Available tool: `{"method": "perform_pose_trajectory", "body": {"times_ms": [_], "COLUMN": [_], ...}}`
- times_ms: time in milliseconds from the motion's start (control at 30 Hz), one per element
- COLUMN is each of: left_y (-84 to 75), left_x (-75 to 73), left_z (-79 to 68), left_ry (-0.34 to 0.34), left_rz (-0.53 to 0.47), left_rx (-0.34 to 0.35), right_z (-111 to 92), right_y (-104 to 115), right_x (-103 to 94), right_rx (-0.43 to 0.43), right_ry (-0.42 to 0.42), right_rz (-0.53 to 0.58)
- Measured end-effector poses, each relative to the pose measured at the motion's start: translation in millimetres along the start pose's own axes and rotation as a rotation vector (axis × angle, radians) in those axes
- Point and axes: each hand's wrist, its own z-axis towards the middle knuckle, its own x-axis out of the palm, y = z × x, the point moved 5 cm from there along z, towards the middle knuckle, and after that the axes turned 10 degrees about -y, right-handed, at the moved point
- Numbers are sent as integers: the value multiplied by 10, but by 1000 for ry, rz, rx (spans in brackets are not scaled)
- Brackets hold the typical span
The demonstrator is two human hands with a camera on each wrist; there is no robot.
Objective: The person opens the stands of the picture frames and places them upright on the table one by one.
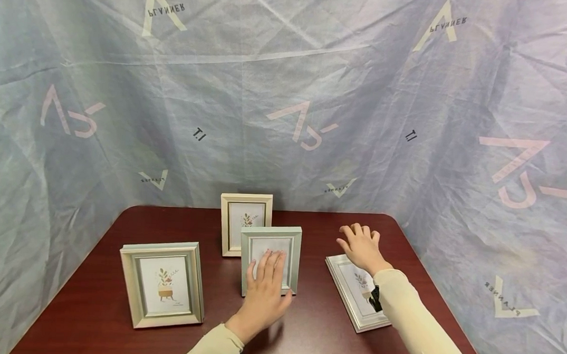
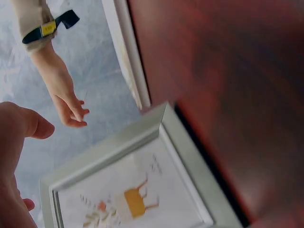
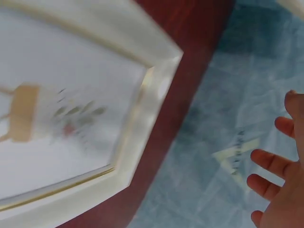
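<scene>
A pale green picture frame [image 1: 295, 262] stands upright mid-table, its plant print partly covered by my left hand [image 1: 264, 297]. The fingers spread in front of it and hold nothing; in the left wrist view a gap shows between the thumb [image 2: 38, 124] and the green frame [image 2: 187, 161]. My right hand [image 1: 363, 249] hovers over the far end of a white picture frame [image 1: 354, 307] lying face up on the right, its fingers loosely bent around nothing. Part of that frame is hidden under the right forearm. The right wrist view shows the white frame [image 3: 142, 114] beside the hand.
A champagne-coloured picture frame [image 1: 195, 284] stands at the left front. Behind the green one, a cream picture frame [image 1: 224, 227] stands partly covered by it. The dark red table [image 1: 305, 336] ends at a grey printed cloth [image 1: 244, 91] hanging around its back and sides.
</scene>
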Motion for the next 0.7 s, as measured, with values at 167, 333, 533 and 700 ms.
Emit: {"method": "perform_pose_trajectory", "body": {"times_ms": [167, 333, 533, 700], "left_y": [-129, -207, -261, -285], "left_x": [59, 123, 163, 210], "left_z": [-79, -148, -191, -241], "left_ry": [36, 124, 210, 263], "left_rz": [-12, -40, -69, -65], "left_rx": [49, 58, 63, 75], "right_z": [-95, -188, -266, -290], "right_y": [-130, -225, -287, -358], "right_x": [118, 270, 413, 498], "right_rx": [-46, -110, -167, -162], "right_ry": [61, 152, 231, 279], "right_rz": [-36, -69, -105, -127]}}
